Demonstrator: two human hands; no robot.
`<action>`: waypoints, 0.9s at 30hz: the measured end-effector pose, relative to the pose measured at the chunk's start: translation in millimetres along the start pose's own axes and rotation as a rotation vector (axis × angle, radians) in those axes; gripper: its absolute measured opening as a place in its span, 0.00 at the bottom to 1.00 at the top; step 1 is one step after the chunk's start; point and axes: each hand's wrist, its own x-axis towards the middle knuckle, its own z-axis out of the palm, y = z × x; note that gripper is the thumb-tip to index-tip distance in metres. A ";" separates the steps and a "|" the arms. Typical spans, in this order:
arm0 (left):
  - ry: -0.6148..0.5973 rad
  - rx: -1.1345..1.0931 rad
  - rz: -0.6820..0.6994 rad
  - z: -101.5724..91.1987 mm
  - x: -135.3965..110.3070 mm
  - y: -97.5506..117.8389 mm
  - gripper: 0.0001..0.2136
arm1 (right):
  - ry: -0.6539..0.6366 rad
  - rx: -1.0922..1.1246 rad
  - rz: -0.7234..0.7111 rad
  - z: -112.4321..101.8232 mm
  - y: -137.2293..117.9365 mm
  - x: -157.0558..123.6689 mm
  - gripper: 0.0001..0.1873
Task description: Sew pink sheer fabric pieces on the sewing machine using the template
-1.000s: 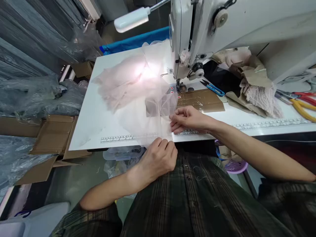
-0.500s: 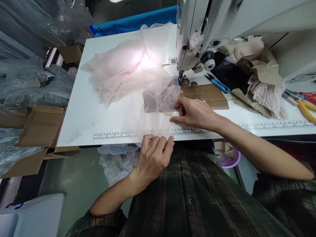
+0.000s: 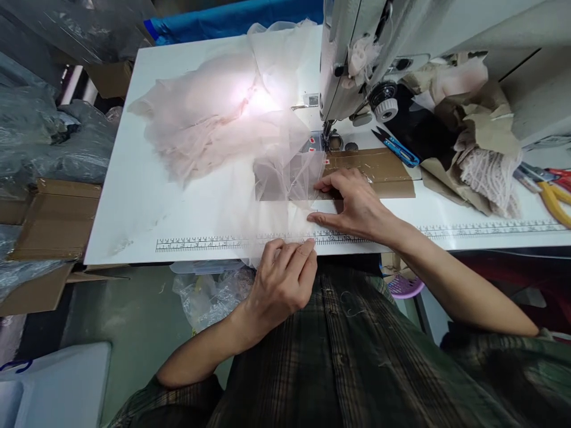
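Sheer pale pink fabric (image 3: 209, 125) spreads in loose folds over the white sewing table (image 3: 129, 208), and one end of it hangs toward the front edge. At that edge my left hand (image 3: 285, 273) is closed on the fabric, fingers curled together over the printed ruler (image 3: 200, 242). My right hand (image 3: 352, 202) lies on the fabric's right edge, thumb and fingers spread apart, beside a brown cardboard strip (image 3: 392, 178) taped on the table. Just beyond it stands the sewing machine's needle and presser foot (image 3: 328, 134), with the fabric left of it.
Blue thread snips (image 3: 397, 148) lie right of the needle. Fabric and paper scraps (image 3: 477, 137) pile under the machine arm, with yellow-handled pliers (image 3: 555, 202) at far right. Cardboard boxes (image 3: 53, 220) and plastic-wrapped bundles (image 3: 75, 142) stand left. A purple basket (image 3: 405, 286) is below the table.
My right hand's fingers have opened from a bent pinch and now lie more spread on the fabric. My left hand stays at the front edge. The camera view has shifted slightly.
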 end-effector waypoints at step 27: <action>-0.041 0.094 0.103 -5.7 6.0 0.3 0.07 | -0.013 0.091 -0.034 -5.9 4.0 -1.3 0.22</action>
